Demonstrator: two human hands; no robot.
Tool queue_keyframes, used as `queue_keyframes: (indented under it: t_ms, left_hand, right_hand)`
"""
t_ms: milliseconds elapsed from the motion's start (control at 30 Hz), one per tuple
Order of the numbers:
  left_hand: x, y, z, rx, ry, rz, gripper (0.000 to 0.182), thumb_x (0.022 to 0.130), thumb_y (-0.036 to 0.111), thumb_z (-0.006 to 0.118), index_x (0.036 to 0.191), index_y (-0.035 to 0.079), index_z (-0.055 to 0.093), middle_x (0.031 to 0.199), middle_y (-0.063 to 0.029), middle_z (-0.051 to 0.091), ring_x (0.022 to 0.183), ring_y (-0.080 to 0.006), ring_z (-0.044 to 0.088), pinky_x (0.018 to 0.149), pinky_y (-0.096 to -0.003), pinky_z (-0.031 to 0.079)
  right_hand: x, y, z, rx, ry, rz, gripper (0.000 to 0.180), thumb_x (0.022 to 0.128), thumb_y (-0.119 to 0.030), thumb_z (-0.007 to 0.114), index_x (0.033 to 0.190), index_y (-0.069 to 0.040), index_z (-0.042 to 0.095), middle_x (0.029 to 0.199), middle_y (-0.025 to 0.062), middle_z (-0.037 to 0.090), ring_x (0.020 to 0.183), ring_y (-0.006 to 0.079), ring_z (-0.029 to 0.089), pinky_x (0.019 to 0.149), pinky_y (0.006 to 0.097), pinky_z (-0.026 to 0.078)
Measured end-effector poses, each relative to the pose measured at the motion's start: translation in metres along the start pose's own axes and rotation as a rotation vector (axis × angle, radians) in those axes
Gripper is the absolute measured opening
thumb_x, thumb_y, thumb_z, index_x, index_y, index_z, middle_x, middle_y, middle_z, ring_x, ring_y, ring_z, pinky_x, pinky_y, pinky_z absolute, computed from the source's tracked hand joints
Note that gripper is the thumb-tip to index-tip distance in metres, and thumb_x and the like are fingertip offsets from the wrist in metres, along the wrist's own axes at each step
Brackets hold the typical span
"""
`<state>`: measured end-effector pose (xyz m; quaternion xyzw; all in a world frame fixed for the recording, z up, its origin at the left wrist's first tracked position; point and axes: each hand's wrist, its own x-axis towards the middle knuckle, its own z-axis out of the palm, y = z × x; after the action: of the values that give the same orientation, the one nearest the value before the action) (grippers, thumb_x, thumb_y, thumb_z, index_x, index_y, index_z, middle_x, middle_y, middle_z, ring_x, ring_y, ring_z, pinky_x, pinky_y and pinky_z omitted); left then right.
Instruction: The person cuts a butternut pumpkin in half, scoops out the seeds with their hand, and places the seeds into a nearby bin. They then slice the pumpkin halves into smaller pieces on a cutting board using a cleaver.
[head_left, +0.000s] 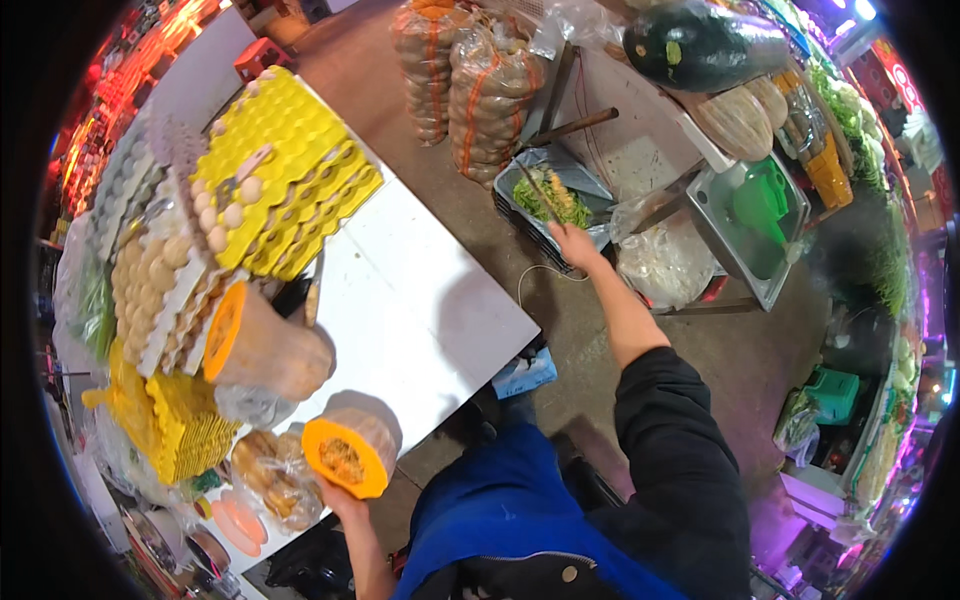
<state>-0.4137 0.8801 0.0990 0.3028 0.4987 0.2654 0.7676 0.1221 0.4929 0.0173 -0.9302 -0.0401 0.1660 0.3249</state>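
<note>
My left hand (343, 501) grips a cut piece of orange pumpkin (351, 450) at the near edge of the white table (420, 277). Its cut face shows orange flesh and a seedy hollow. On the table beyond it lies a longer piece of pumpkin (274, 349), its cut end facing left. Out to the right, my right hand (576, 244) holds a long, thin tool (540, 196), apparently a knife, its far end over a bag-lined bin (592, 178). Green vegetable scraps (534, 199) and orange bits lie in this bin.
Yellow egg trays (292, 172) are stacked at the table's far left, with loose eggs on top. A bagged bundle of food (277, 472) lies left of my left hand. Mesh sacks (491, 97) stand beyond the bin. A metal sink (750, 225) and a dark green melon (705, 45) are on the right.
</note>
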Motion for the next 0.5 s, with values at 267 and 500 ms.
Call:
queue_keyframes:
  t_ms: [267,500]
  left_hand:
    - [-0.017,0.004,0.018,0.047,-0.033,0.023,0.060,0.105,0.051,0.038,0.149,0.010,0.042,0.149,-0.0087,0.048,0.134,-0.0292,0.048,0.112,-0.0438,0.039]
    - [-0.023,-0.016,0.028,0.015,0.250,0.127,0.054,0.108,0.047,0.034,0.140,0.006,0.050,0.136,-0.0074,0.058,0.120,-0.0245,0.059,0.102,-0.0372,0.046]
  right_hand:
    - [0.061,0.061,0.025,-0.159,0.019,-0.141,0.044,0.093,-0.021,0.051,0.131,0.001,0.051,0.099,0.0265,0.066,0.090,0.0403,0.064,0.073,0.0510,0.051]
    - [-0.109,-0.089,0.034,0.107,-0.133,-0.378,0.027,0.100,-0.032,0.054,0.110,-0.008,0.053,0.093,0.0256,0.067,0.088,0.0482,0.063,0.068,0.0528,0.049]
